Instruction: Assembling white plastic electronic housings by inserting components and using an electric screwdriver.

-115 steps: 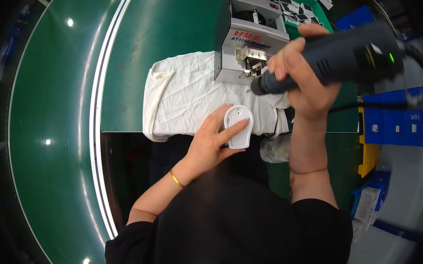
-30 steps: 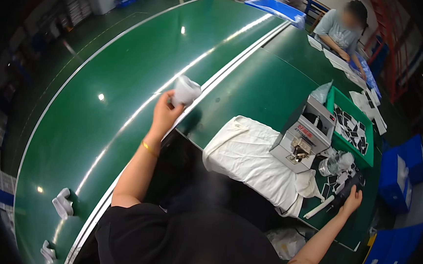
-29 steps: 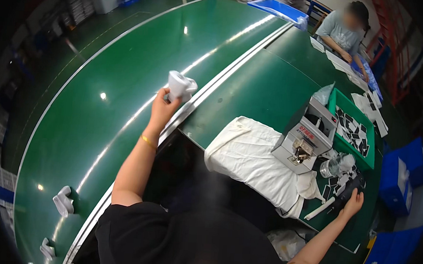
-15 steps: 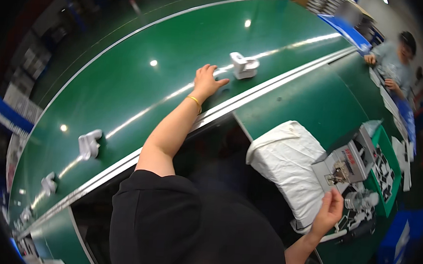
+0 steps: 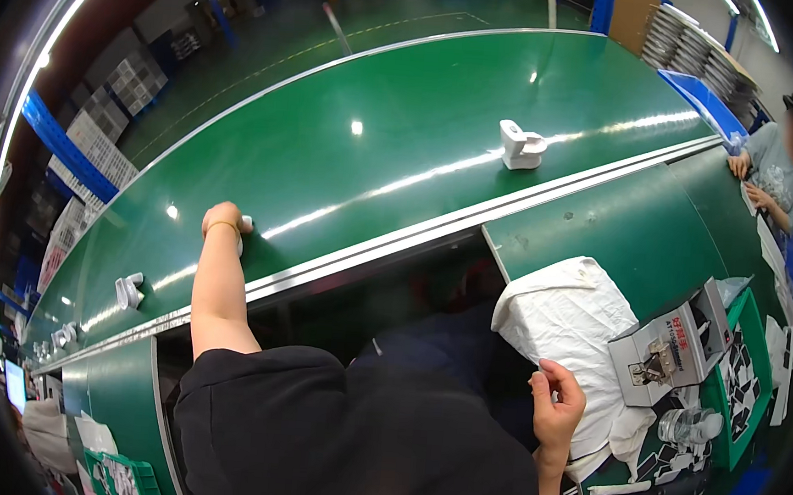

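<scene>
On the green belt, my left hand [image 5: 223, 216] is closed over a white plastic piece [image 5: 247, 225], which mostly disappears under the hand. A similar piece, a small white toilet-shaped model [image 5: 521, 150], stands upright farther right on the belt. To the left of that hand, another white piece [image 5: 129, 290] sits near the belt's close edge. My right hand [image 5: 558, 406] is held over the near edge of a white cloth [image 5: 569, 306], its fingers curled and thumb drawn in. Whatever may be between those fingers cannot be made out.
A grey printed box [image 5: 660, 353] stands right of the cloth, beside a clear jar [image 5: 689, 424] and a green crate [image 5: 743, 391] of small black and white parts. A metal rail [image 5: 417, 221] edges the belt. At far right, a co-worker [image 5: 779, 173] sits.
My left hand has gone leftward along the belt, from beside the toilet-shaped model onto another white piece. My right hand has moved away from the box and jar toward the cloth. The view has shifted.
</scene>
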### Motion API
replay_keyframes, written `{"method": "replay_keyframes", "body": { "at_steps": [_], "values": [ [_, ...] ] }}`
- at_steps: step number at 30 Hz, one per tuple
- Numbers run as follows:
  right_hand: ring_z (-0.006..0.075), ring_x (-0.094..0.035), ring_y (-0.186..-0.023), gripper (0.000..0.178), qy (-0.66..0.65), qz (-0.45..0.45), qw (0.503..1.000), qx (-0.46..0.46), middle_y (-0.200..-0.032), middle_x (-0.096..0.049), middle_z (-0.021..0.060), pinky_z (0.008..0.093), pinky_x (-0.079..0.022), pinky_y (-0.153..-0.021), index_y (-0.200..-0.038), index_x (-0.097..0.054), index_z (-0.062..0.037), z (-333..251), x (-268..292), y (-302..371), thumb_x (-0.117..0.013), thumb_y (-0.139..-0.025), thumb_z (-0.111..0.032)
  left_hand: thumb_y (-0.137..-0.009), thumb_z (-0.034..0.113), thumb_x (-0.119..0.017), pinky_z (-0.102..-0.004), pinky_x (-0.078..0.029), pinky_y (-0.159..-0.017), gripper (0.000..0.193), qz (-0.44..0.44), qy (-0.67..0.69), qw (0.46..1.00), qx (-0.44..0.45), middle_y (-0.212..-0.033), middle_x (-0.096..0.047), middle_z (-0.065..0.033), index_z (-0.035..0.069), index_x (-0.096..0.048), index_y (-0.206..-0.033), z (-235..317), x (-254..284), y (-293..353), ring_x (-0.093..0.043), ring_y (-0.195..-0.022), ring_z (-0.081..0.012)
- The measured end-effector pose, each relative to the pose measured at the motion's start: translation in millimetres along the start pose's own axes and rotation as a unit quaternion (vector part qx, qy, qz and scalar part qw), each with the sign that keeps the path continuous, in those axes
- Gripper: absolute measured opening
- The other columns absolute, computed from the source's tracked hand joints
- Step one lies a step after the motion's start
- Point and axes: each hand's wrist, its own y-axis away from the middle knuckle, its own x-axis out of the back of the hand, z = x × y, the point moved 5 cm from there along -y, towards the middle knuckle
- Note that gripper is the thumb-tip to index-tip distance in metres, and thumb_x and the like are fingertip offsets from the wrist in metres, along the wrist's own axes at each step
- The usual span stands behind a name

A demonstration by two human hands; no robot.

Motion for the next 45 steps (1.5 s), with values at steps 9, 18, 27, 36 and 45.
{"method": "replay_keyframes", "body": {
  "at_steps": [9, 18, 27, 36, 45],
  "values": [
    [0.0052, -0.055, -0.067, 0.018, -0.014, 0.019, 1.000, -0.003, -0.078, -0.064, 0.0011, 0.0190, -0.043, -0.062, -0.106, -0.066, 0.0008, -0.3, 8.7, 15.3, -0.065, -0.088, -0.001, -0.081, 0.046, -0.072, -0.0314, -0.051, -0.080, 0.059, -0.116, 0.276, 0.845, -0.443, -0.102, -0.068, -0.0092, 0.003, -0.063, -0.120, 210.6, 38.6, 153.4, -0.063, -0.093, -0.0173],
    [0.0330, -0.049, -0.124, 0.089, 0.196, 0.114, 0.931, 0.284, -0.136, -0.049, 0.0193, 0.0409, -0.044, -0.099, -0.141, -0.038, -0.0006, -36.8, 15.3, 13.8, -0.086, -0.067, -0.012, -0.104, 0.032, -0.040, -0.0351, -0.051, -0.090, 0.043, -0.688, 0.483, 0.370, -0.395, -0.117, -0.062, -0.0122, 0.000, -0.047, -0.132, 330.9, -46.6, 488.9, -0.062, -0.104, -0.0214],
    [0.0093, -0.057, -0.093, 0.063, -0.198, 0.248, 0.948, -0.002, -0.117, -0.059, 0.0070, 0.0253, -0.049, -0.078, -0.145, -0.035, -0.0019, -13.5, 92.8, 69.5, -0.066, -0.092, -0.015, -0.077, 0.030, -0.077, -0.0477, -0.029, -0.111, 0.096, -0.369, 0.368, 0.306, -0.797, -0.151, -0.029, -0.0219, 0.003, -0.020, -0.150, 307.6, -52.6, 587.2, -0.034, -0.137, -0.0386],
    [0.0227, -0.068, -0.086, 0.037, 0.415, 0.463, 0.765, -0.169, -0.099, -0.071, 0.0121, 0.0339, -0.054, -0.071, -0.109, -0.067, -0.0032, -9.0, 196.3, 87.9, -0.075, -0.081, -0.026, -0.055, 0.023, -0.093, -0.0445, -0.037, -0.105, 0.113, -0.342, 0.333, 0.301, -0.826, -0.138, -0.048, -0.0187, 0.003, -0.028, -0.146, 298.0, -84.9, 582.9, -0.046, -0.126, -0.0363],
    [0.0368, -0.067, -0.087, 0.037, 0.570, 0.403, 0.637, -0.326, -0.089, -0.070, 0.0189, 0.0466, -0.053, -0.077, -0.113, -0.067, -0.0127, 21.4, 242.6, 70.0, -0.060, -0.076, -0.016, -0.053, 0.024, -0.095, -0.0416, -0.042, -0.102, 0.128, -0.373, 0.383, 0.296, -0.792, -0.135, -0.049, -0.0209, 0.004, -0.014, -0.150, 308.4, -93.4, 570.0, -0.052, -0.122, -0.0330]
  ]
}}
